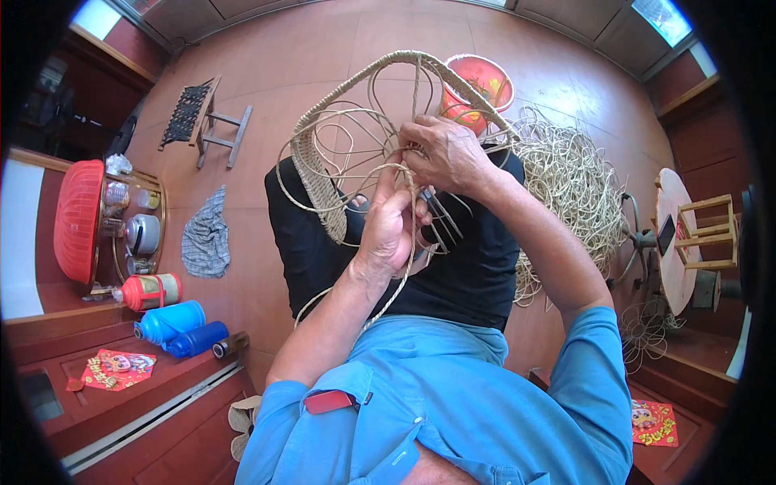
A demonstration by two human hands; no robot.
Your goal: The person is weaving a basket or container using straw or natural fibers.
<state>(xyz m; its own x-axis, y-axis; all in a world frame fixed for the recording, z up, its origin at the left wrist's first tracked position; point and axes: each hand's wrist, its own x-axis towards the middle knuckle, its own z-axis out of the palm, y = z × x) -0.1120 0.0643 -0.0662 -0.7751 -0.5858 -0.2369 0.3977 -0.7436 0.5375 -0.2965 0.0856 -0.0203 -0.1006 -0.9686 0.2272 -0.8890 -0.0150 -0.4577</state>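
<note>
Across my lap rests a half-woven basket (323,198), a metal wire frame with a rim and one side wrapped in braided straw cord. My left hand (390,228) is closed, its fingers pinching the pale straw cord (414,242) near the middle of the frame. Just above it, my right hand (447,152) bends over the wires, thumb and fingertips pressed together on the same cord. Its fingers partly hide the spot where cord and wire meet. A loose length of cord trails past my left wrist and down over my shirt.
A large heap of straw cord (574,194) lies on the floor to my right. Beyond the basket stands a red bucket (503,89). Left are a wooden folding stool (194,121), a checked cloth (207,234) and several thermos flasks (174,322). A round table (675,279) stands far right.
</note>
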